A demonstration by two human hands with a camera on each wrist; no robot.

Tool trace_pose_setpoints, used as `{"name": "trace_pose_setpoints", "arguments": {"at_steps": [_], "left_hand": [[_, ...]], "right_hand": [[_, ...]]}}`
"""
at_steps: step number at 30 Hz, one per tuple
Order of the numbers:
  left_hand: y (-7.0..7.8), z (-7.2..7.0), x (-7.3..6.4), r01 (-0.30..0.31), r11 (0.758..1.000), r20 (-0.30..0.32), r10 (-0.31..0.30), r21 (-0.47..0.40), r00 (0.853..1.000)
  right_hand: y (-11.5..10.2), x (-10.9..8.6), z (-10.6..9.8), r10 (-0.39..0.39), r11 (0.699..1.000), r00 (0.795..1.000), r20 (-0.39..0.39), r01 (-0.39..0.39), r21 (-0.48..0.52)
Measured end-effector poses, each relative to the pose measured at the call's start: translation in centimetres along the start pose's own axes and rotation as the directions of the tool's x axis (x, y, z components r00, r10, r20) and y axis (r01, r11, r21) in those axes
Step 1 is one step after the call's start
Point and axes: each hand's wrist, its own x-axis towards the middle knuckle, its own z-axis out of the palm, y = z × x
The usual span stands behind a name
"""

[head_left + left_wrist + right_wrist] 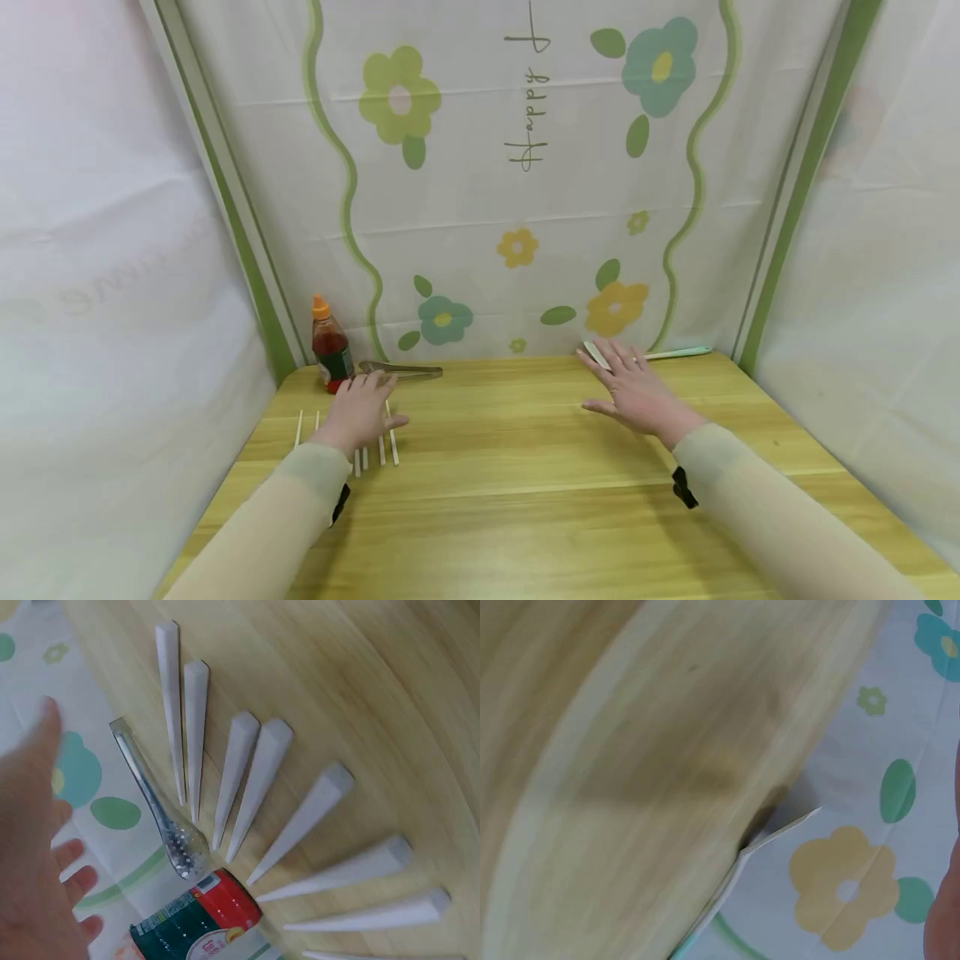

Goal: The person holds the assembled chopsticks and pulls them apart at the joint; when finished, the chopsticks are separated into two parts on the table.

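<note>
My left hand is held over several pale chopsticks, fingers spread and nothing in its grasp. In the left wrist view, the tapered chopsticks fan out on the wood, and the left hand shows at the left edge. My right hand reaches forward with extended fingers, holding nothing. Partly behind it is a long tool with a flat, angled pale head and a teal-ended handle; its exact kind is unclear. Only a sliver of the right hand appears in the right wrist view.
A red sauce bottle with an orange cap stands at the table's back left corner. Beside it lie metal tongs. Flower-printed cloth walls enclose the wooden table at the back and both sides.
</note>
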Motion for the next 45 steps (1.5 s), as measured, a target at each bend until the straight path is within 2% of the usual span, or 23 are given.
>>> {"name": "trace_pose_setpoints", "arguments": {"at_steps": [4, 8, 10, 12, 14, 16, 19, 22, 25, 27, 31, 33, 37, 39, 41, 42, 44, 45], "left_hand": [[0.3, -0.7, 0.6, 0.07, 0.998, -0.007, -0.07, 0.011, 0.998], [0.6, -0.6, 1.4, 0.152, 0.987, 0.042, -0.15, -0.053, 0.988], [0.9, -0.3, 1.7, 0.205, 0.974, 0.104, -0.195, -0.096, 0.975], [1.2, 0.1, 1.9, 0.262, 0.957, 0.165, -0.241, -0.125, 0.957], [1.8, 0.5, 2.1, 0.304, 0.942, 0.201, -0.273, -0.14, 0.941], [2.4, 0.8, 2.2, 0.328, 0.932, 0.215, -0.293, -0.152, 0.932], [3.3, 1.3, 2.4, 0.34, 0.924, 0.217, -0.301, -0.174, 0.928], [4.2, 1.5, 2.9, 0.343, 0.916, 0.235, -0.294, -0.206, 0.927], [5.1, 1.5, 3.7, 0.317, 0.915, 0.23, -0.262, -0.25, 0.937], [5.7, 1.2, 4.2, 0.283, 0.922, 0.24, -0.222, -0.263, 0.945], [7.5, 0.2, 5.0, 0.174, 0.947, 0.253, -0.104, -0.27, 0.962], [8.5, -0.4, 5.2, 0.096, 0.955, 0.252, -0.023, -0.281, 0.967], [10.1, -0.7, 5.5, -0.066, 0.943, 0.204, 0.138, -0.326, 0.969], [10.6, -0.8, 5.6, -0.121, 0.936, 0.183, 0.189, -0.33, 0.965], [11.0, -0.9, 5.6, -0.14, 0.911, 0.175, 0.222, -0.388, 0.959], [11.2, -1.0, 5.6, -0.138, 0.89, 0.177, 0.235, -0.435, 0.956], [11.5, -1.0, 5.5, -0.114, 0.831, 0.191, 0.255, -0.545, 0.948], [11.6, -1.0, 5.5, -0.104, 0.795, 0.191, 0.267, -0.597, 0.945]], "right_hand": [[-2.4, 2.6, -0.8, -0.029, 0.999, 0.999, 0.026, 0.028, 0.044], [-5.9, 5.5, -1.1, -0.068, 0.996, 0.994, 0.087, 0.063, 0.059], [-7.9, 6.8, -0.7, -0.087, 0.995, 0.988, 0.125, 0.08, 0.061], [-10.0, 8.1, -0.1, -0.11, 0.992, 0.981, 0.16, 0.099, 0.076], [-12.0, 9.2, 0.4, -0.127, 0.989, 0.971, 0.201, 0.108, 0.103], [-13.9, 10.1, 0.8, -0.147, 0.985, 0.962, 0.229, 0.121, 0.124], [-16.3, 11.1, 1.4, -0.192, 0.978, 0.952, 0.24, 0.165, 0.129], [-17.9, 11.7, 1.7, -0.237, 0.969, 0.946, 0.219, 0.216, 0.118], [-18.8, 11.9, 2.1, -0.257, 0.962, 0.946, 0.198, 0.232, 0.144], [-19.0, 11.9, 2.4, -0.254, 0.961, 0.949, 0.186, 0.226, 0.16], [-18.5, 11.5, 3.3, -0.229, 0.96, 0.961, 0.156, 0.196, 0.202], [-17.9, 11.2, 3.7, -0.229, 0.95, 0.968, 0.101, 0.199, 0.242], [-16.0, 10.3, 4.2, -0.252, 0.89, 0.966, -0.049, 0.251, 0.38], [-15.2, 9.8, 3.9, -0.247, 0.849, 0.967, -0.059, 0.245, 0.468], [-14.6, 9.2, 3.6, -0.226, 0.827, 0.974, -0.023, 0.204, 0.524], [-14.4, 8.9, 3.3, -0.21, 0.826, 0.978, 0.006, 0.175, 0.536], [-14.0, 8.4, 2.7, -0.192, 0.826, 0.98, 0.046, 0.136, 0.547], [-13.9, 8.1, 2.4, -0.19, 0.837, 0.981, 0.05, 0.134, 0.531]]}}
